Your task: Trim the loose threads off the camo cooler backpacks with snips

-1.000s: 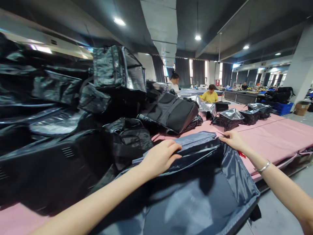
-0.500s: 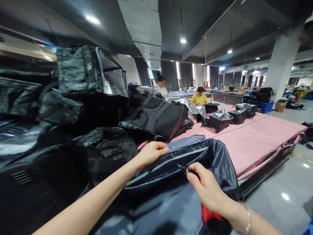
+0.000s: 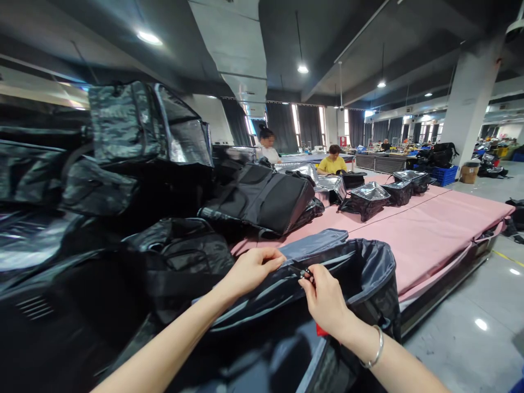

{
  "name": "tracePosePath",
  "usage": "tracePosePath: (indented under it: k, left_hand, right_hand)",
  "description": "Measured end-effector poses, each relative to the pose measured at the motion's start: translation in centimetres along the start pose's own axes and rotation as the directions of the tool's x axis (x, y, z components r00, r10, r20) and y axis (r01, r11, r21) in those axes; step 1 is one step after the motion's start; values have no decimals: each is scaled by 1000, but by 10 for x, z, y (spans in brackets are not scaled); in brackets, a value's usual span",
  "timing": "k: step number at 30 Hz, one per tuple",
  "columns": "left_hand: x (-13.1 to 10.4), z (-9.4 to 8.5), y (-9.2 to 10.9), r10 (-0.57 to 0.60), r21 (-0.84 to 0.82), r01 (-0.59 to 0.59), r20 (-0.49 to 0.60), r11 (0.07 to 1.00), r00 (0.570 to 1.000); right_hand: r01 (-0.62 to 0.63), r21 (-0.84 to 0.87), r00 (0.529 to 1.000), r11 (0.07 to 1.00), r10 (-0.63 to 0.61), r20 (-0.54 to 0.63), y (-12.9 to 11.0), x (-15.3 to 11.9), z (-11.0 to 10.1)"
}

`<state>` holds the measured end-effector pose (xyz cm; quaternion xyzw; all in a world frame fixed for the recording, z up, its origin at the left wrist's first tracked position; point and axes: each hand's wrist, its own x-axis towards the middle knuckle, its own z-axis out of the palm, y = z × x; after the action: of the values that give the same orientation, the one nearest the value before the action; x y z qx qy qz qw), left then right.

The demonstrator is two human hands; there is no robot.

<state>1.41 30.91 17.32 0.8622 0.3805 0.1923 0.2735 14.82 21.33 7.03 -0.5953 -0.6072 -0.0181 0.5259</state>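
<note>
Steadying the left hand [image 3: 251,270] over the far side of the open bag [image 3: 370,265], I have its thumb and forefinger pressed together near the rim; whether a thread or a fold of cloth sits between them I cannot tell from my end; the right hand [image 3: 327,300] is just beside it, fingers curled and pinching a small dark tool [image 3: 307,274], whose tip points towards the left fingertips; a silver bracelet [image 3: 375,349] circles the right wrist, and a bit of something red [image 3: 321,329] shows under that hand, too covered for me to name.

The bag is right below both hands, its mouth facing up at my camera, with blue-grey lining inside and pale edging along the far side; beyond it I see the pink-covered table [image 3: 434,240], where a black bag [image 3: 282,202] lies with its flat panel up; silver-topped bags [image 3: 370,194] stand farther back.

On my left, a dark camouflage bag [image 3: 184,254] rests near the left forearm, and a large black bag [image 3: 65,322] with short slits fills the lower corner; above them a boxy camouflage bag [image 3: 125,120] stands with its silver lining showing; across the table I make out a person in yellow [image 3: 332,164] and another in white [image 3: 268,150].
</note>
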Motion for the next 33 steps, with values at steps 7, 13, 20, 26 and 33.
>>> tracePosePath:
  k: [7, 13, 20, 26, 33]
  left_hand:
    - [-3, 1, -1, 9, 19, -8, -20, 1000, 1000]
    - [-4, 2, 0, 7, 16, -6, -23, 1000, 1000]
    - [-2, 1, 1, 9, 3, -9, 8, 1000, 1000]
    - [-2, 1, 4, 15, 11, -16, 32, 1000, 999]
    - [-4, 2, 6, -5, -6, 5, 37, 1000, 999]
  right_hand:
    - [9, -71, 1000, 997, -8, 18, -3, 0, -2]
    - [31, -109, 999, 994, -30, 14, -3, 0, -3]
    - [10, -6, 999, 1000, -11, -52, 8, -3, 8]
    - [-27, 105, 984, 994, 45, -174, 11, -4, 10]
    - [-57, -41, 989, 998, 51, -136, 9, -5, 10]
